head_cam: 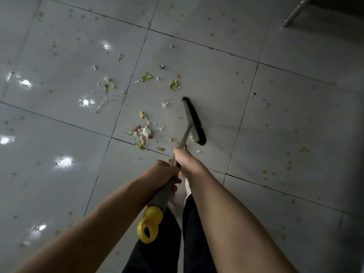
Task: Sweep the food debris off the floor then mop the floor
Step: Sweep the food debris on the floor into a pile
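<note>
A broom with a black-bristled head (194,120) stands on the grey tiled floor (275,115), its grey handle ending in a yellow loop cap (149,225). My left hand (164,171) grips the handle nearer the cap. My right hand (186,159) grips it just beyond, closer to the head. Food debris (142,131) lies left of the broom head: beige crumbs, white scraps and green leaf bits (174,85) scattered over two tiles.
Small yellowish stains (288,167) dot the tiles to the right. A metal furniture leg (293,13) slants down at the top right. My dark trouser legs (189,233) and a light shoe (188,189) are below the hands.
</note>
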A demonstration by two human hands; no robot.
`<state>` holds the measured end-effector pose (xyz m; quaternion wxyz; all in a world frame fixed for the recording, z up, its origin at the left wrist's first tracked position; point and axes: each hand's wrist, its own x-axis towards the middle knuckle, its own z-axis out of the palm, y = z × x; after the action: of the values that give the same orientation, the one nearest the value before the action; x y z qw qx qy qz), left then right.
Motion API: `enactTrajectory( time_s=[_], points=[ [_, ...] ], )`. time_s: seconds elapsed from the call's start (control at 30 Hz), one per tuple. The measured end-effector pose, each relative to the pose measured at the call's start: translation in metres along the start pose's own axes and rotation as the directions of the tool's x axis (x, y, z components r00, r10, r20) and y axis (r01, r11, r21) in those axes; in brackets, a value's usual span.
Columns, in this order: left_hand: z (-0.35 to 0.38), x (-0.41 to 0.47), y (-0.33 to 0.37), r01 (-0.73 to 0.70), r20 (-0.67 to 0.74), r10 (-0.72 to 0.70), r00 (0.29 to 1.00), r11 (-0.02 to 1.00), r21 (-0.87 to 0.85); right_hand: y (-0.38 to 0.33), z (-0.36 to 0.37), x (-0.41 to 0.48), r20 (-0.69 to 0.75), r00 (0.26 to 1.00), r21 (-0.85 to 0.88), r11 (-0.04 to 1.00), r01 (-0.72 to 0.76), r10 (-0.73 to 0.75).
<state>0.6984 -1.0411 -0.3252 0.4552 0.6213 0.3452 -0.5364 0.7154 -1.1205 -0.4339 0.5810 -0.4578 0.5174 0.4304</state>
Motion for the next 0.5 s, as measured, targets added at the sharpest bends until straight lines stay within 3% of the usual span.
enactTrajectory(
  time_s=[0.23, 0.5],
  points=[
    [-0.051, -0.038, -0.021, -0.02, -0.076, 0.015, 0.997, 0.998, -0.066, 0.013, 0.072, -0.034, 0.034, 0.99, -0.235, 0.961, 0.144, -0.14],
    [-0.046, -0.061, -0.028, -0.113, 0.088, 0.119, 0.989, 0.991, -0.077, 0.015, 0.052, -0.069, -0.155, 0.958, -0.263, 0.945, 0.195, -0.241]
  ],
)
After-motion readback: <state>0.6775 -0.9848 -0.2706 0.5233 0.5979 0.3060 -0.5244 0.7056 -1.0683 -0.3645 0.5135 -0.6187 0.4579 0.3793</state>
